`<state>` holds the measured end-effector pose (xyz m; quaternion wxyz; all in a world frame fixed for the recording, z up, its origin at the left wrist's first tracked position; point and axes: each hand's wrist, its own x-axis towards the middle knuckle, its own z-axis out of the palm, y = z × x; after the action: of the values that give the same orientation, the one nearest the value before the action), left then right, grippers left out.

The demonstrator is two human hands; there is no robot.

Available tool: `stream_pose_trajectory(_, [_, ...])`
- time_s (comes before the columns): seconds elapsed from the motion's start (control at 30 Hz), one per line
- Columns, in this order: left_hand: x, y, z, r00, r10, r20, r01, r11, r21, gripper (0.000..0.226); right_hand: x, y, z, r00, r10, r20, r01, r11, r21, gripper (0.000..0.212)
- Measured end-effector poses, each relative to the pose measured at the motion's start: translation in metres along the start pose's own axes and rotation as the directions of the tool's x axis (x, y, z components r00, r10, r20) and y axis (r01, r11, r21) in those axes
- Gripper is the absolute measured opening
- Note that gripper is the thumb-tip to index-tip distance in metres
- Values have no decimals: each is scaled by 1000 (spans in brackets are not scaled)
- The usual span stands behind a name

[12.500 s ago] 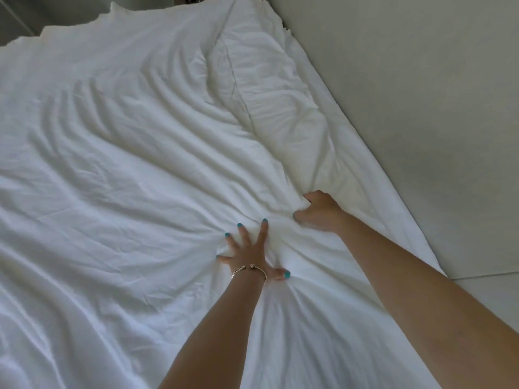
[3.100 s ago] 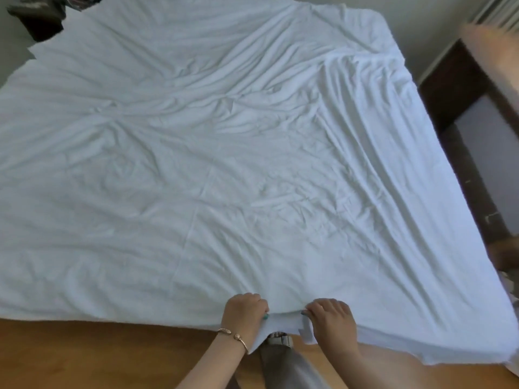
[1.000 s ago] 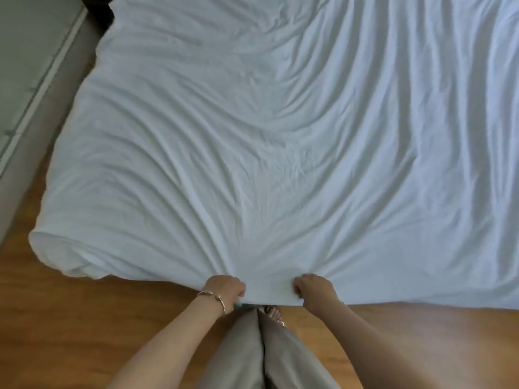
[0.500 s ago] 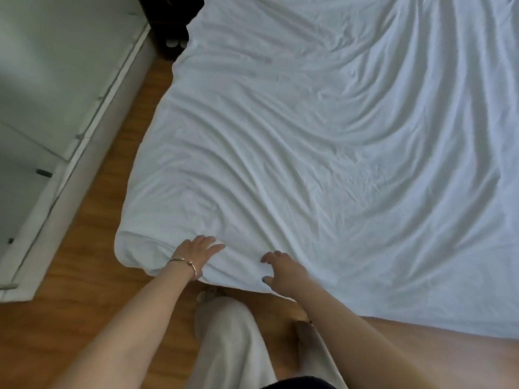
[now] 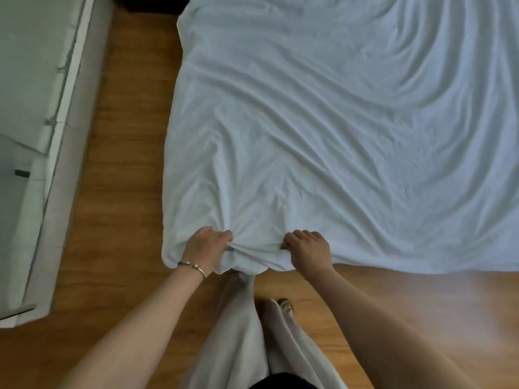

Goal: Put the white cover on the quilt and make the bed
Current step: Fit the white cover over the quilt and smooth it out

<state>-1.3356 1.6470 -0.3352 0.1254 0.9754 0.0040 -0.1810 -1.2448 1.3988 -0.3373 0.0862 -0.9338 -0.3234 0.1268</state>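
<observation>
The white cover lies spread over the bed, full of soft folds. Its near left corner hangs by the wood floor. The left hand is at the near edge, close to that corner, with its fingers curled tight around a bunch of cloth. A gold bracelet sits on that wrist. The right hand is just beside it on the same edge, and it grips the cloth too. The folds run out from both hands. A pale wall stands to the left, across the floor from the bed.
</observation>
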Motion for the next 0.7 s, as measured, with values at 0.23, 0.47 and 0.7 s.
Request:
stream_pose_trajectory(0.23, [-43,1,3,945,-17,326,47,995,-86,36,-36,-42,-6,915,71,398,-89,996,25,25])
stream_pose_trajectory(0.47, [-87,40,39,839,44,542,-4,997,-76,51,-79,-53,11,806,145,574,-54,983,-173,52])
stream_pose_trajectory(0.7, [-127,20,34,785,-64,616,40,998,53,49,-83,-61,-6,639,275,718,-200,961,-190,52])
